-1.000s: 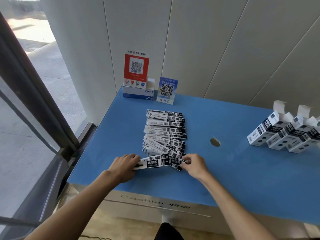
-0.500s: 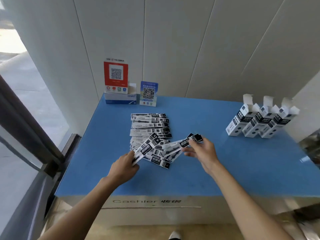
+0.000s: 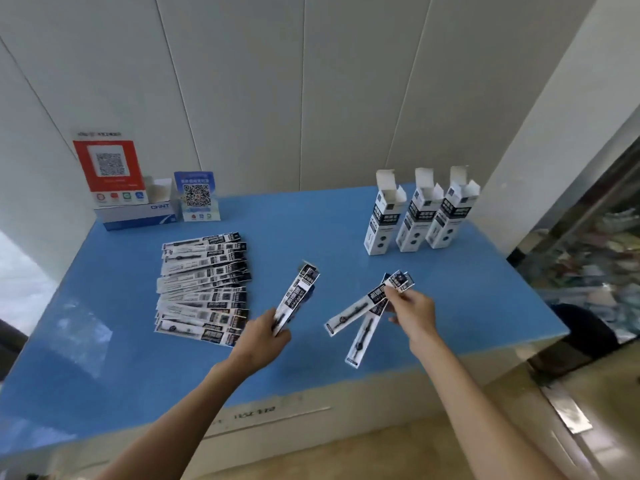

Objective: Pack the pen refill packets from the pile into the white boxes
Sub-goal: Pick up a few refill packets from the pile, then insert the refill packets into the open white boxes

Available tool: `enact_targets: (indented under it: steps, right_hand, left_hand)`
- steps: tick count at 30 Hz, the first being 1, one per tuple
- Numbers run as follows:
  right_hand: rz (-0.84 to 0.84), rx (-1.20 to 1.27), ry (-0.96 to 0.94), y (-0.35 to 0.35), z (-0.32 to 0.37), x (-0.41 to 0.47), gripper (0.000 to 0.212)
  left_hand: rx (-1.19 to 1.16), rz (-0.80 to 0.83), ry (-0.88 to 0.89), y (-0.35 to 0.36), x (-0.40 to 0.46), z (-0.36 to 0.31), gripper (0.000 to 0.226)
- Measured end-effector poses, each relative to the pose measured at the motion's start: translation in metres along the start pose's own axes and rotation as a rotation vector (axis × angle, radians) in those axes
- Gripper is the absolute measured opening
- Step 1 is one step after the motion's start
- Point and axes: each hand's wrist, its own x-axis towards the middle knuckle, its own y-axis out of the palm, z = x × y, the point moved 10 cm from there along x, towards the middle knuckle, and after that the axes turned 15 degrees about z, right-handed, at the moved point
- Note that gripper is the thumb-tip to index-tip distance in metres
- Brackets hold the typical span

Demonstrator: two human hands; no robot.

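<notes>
Both hands have lifted clear of the pile now, each carrying packets toward the right. The left hand (image 3: 263, 332) grips a small bunch of refill packets (image 3: 298, 296) by the lower end, tips pointing up. The right hand (image 3: 412, 310) pinches a splayed fan of packets (image 3: 363, 317) at the top, so one could slide loose if that pinch slackens. The pile (image 3: 204, 289) lies on the blue surface (image 3: 311, 233), and three white boxes (image 3: 419, 216) stand open-flapped well beyond, upright and tall enough to tip if a packet is jabbed in crooked.

Both hands raised on outstretched forearms, left hand (image 3: 264, 336) and right hand (image 3: 412, 311) each with fingers pinched.
</notes>
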Motion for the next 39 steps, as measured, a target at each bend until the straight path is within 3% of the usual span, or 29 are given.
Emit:
enact_targets:
  steps: [5,13,19,23,30,39]
  right_hand:
    - [-0.037,-0.03,-0.028,-0.088,-0.001,0.017,0.021]
    - [0.118,0.221,-0.005,-0.155,-0.006,0.057,0.005]
    - [0.185,0.12,-0.082,-0.154,0.039,0.084,0.01]
    - [0.149,-0.088,-0.222,-0.146,0.098,0.1,0.021]
    - [0.151,-0.194,-0.513,-0.121,0.222,0.114,0.025]
    - [0.02,0.003,-0.588,-0.109,0.27,0.145,0.015]
  left_hand:
    - [-0.1,0.008,-0.021,0.06,0.028,-0.065,0.017]
    - [-0.367,-0.076,-0.038,0.107,0.049,-0.119,0.011]
    - [-0.439,-0.17,-0.042,0.08,0.066,-0.131,0.014]
    - [-0.488,-0.2,0.011,0.049,0.091,-0.147,0.018]
    - [-0.531,-0.259,0.169,-0.017,0.144,-0.196,0.03]
    - [-0.678,-0.252,0.291,-0.049,0.193,-0.233,0.037]
